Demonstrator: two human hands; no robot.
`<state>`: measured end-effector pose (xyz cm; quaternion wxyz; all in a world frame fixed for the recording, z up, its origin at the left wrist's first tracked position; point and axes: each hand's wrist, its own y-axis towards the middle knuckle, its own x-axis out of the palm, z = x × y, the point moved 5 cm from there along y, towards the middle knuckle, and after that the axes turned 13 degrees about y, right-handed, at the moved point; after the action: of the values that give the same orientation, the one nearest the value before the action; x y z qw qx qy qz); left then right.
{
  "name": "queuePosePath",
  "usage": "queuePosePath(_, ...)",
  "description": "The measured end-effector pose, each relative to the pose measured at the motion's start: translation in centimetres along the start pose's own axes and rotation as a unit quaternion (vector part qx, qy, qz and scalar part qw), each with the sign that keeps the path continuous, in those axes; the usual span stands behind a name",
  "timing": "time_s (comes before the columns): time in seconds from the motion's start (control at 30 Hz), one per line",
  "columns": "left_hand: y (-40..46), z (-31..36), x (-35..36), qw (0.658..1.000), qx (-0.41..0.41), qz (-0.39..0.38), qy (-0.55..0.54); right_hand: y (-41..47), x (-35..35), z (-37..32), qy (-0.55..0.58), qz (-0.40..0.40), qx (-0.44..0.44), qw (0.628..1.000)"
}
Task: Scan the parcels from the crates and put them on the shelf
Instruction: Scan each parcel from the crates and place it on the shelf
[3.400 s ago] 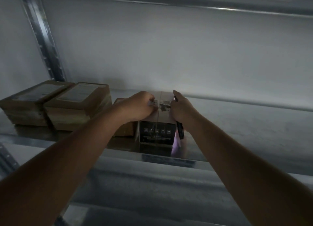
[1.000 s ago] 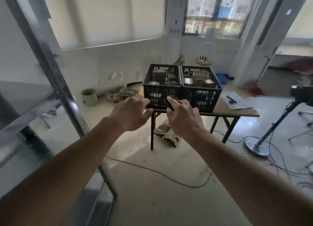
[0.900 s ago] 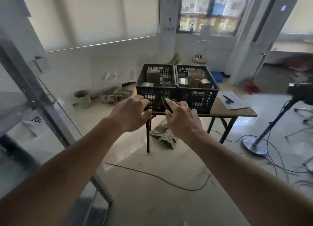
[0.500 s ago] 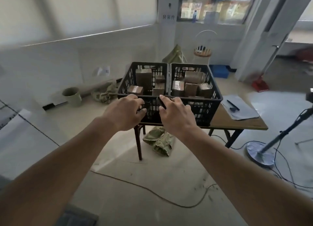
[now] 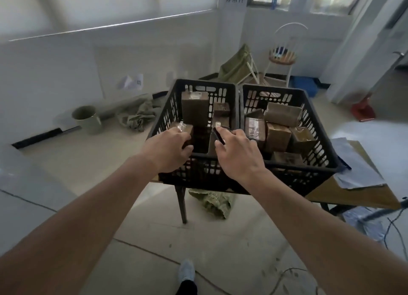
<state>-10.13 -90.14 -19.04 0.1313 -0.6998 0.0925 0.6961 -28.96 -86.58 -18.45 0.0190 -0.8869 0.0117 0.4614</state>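
Reaching left hand (image 5: 168,148) curled, right hand (image 5: 237,155) gripping scanner (image 5: 218,137).

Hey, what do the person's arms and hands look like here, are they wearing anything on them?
Both forearms are bare as far as the frame shows: no sleeves, gloves, watch or bands. The left hand and right hand show no rings or markings that I can make out.
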Motion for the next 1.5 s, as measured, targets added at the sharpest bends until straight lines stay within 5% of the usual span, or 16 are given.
queuePosePath(0.47, 17.7, -6.8, 8.9, 0.989, 0.001, -0.150, -0.010, 18.3, 6.4, 1.9, 0.005, -0.057, 0.027, 0.998)
queuePosePath(1.07, 27.7, -8.4, 18.8, 0.944, -0.203, -0.258, 0.024, 31.5, 11.9, 6.3, 0.042, -0.153, 0.018, 0.987)
queuePosePath(1.5, 27.4, -8.5, 20.0, 0.967, -0.108, -0.205, -0.110, 32.8, 10.2, 7.1, 0.058, -0.118, 0.010, 0.991)
